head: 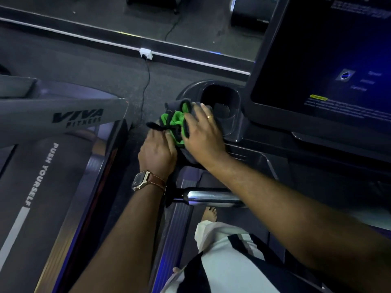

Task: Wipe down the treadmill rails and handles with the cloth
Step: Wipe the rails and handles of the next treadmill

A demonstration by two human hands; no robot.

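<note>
Dim gym flooring, with a wall socket (146, 53) and trailing cable, lies beyond the treadmill console (317, 66). Both hands work the green-and-grey cloth (176, 121) bunched on the console's left corner, just beside the cup holder (220, 102). The left hand (157, 151) pinches its near edge; the right hand (202, 132) lies flat on it, fingers straight. Wiping seems barely begun (the cloth looks mid-fold); next, probably the chrome handle (211, 196) below.

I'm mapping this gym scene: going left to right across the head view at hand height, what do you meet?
Grey VIVA FITNESS treadmill arm → left hand → green and grey cloth → right hand → dark plastic cup holder → dark console screen.
</note>
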